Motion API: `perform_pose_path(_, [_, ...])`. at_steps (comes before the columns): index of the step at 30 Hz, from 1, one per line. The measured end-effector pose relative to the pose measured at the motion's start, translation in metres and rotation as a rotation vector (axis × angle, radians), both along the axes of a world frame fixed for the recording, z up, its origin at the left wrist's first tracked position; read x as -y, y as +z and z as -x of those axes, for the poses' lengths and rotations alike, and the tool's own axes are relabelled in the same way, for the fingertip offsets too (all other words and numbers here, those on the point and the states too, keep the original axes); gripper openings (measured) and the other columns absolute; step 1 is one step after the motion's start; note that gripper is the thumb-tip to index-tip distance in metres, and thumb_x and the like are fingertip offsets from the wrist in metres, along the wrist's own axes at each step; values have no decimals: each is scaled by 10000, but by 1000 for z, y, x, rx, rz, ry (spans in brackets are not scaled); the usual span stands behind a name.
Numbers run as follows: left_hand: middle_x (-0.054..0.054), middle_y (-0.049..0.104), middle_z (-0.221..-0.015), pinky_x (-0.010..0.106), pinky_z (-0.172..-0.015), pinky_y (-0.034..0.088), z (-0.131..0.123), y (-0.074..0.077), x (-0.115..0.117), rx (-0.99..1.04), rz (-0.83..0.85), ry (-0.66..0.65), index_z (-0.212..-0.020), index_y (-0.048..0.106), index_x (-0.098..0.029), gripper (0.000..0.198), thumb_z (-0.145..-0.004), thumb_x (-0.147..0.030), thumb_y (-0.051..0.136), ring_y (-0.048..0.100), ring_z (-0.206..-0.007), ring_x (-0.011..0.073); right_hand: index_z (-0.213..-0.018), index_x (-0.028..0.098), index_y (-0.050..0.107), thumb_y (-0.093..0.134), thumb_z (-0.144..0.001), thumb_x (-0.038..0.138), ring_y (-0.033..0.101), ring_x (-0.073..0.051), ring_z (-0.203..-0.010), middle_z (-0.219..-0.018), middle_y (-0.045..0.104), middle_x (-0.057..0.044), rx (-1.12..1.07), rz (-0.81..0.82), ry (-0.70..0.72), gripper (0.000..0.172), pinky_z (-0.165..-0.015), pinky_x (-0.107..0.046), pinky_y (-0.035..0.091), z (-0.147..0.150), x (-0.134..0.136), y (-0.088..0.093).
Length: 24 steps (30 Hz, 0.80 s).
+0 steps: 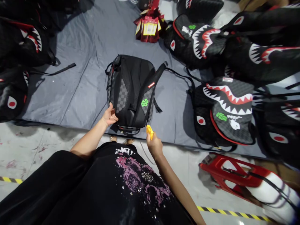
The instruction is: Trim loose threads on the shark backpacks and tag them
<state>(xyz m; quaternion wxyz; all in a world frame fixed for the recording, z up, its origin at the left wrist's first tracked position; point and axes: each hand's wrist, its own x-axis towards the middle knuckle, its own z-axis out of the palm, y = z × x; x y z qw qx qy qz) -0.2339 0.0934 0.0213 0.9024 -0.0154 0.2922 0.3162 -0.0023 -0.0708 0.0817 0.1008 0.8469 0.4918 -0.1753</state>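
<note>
A black backpack [134,87] with grey checkered panels lies on the grey-covered table in front of me, its padded back and a shoulder strap facing up. Against its lower left side rests my left hand [110,115], the fingers apart and lightly curled, touching the edge without wrapping round it. Closed around a small yellow tool, my right hand [154,145] is just below the bag's lower right corner. The yellow thread snips [149,132], as they appear, point their thin metal tip at that corner. Its palm end is hidden in my fist.
Shark-mouth backpacks [227,109] crowd the table's right side, and more backpacks [12,93] lie at the left. A bunch of red and yellow tags [150,26] sits at the back. Below the table's right edge stands a red stool [234,175] on the floor.
</note>
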Motion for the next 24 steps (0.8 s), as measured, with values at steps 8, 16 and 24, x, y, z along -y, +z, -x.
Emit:
perform_pose_path(8, [38,706,-685,155,-313,343,-3,8,-2,-13,-23,13,-867,616,-141,559,-953,-613,331,638,-467,113,-1133,154,555,338,-997,359,670,-214,-647,-753,714,-90,-108,-2,11,327,-541,-260,315,-2,86,21])
perform_pose_path(16, [49,689,-685,159,-363,397,-12,14,-4,-81,-94,-52,-872,619,-129,544,-961,-591,346,628,-504,105,-1118,199,558,386,-998,402,704,-206,-741,-828,734,-90,-80,167,253,293,-605,-240,395,35,49,0])
perform_pose_path(24, [178,495,-1415,453,-1035,450,-17,32,54,-1351,-971,34,-1385,445,-159,638,-832,-395,659,498,-1289,281,-1136,194,564,329,-989,416,709,-256,-887,-961,735,-113,-181,182,49,356,-690,-292,458,30,53,5])
